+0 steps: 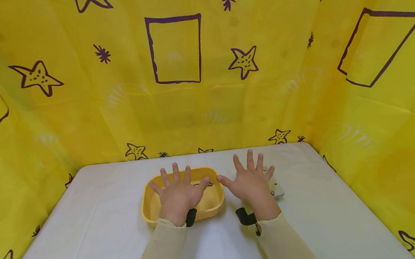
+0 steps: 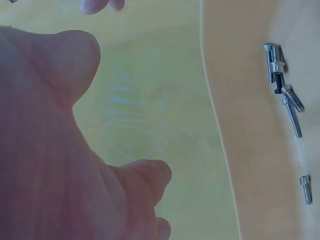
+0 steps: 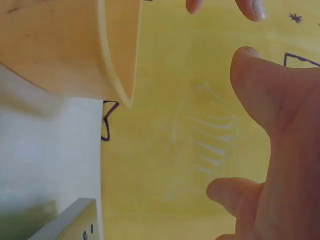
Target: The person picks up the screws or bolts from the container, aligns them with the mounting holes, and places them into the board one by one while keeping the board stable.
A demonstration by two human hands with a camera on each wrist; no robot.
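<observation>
My left hand [image 1: 179,195] is held up with its fingers spread, overlapping the yellow plastic bin [image 1: 210,214] in the head view. Nothing is in its grasp. Inside the bin lie several metal screws [image 2: 292,117], most of them bunched along one side, with one smaller screw [image 2: 306,189] apart from the rest. To the right of the bin, my right hand [image 1: 253,186] is also raised, fingers fanned out and holding nothing. Partly hidden behind it is a pale flat block [image 1: 277,189] with holes and small metal parts; its corner [image 3: 80,222] shows in the right wrist view.
A white-covered table [image 1: 102,233] carries the bin and block. Yellow curtains [image 1: 192,118] printed with starfish and frames enclose its back and both sides. Black bands [image 1: 245,216] sit at both wrists, by the beige sleeves [image 1: 284,244].
</observation>
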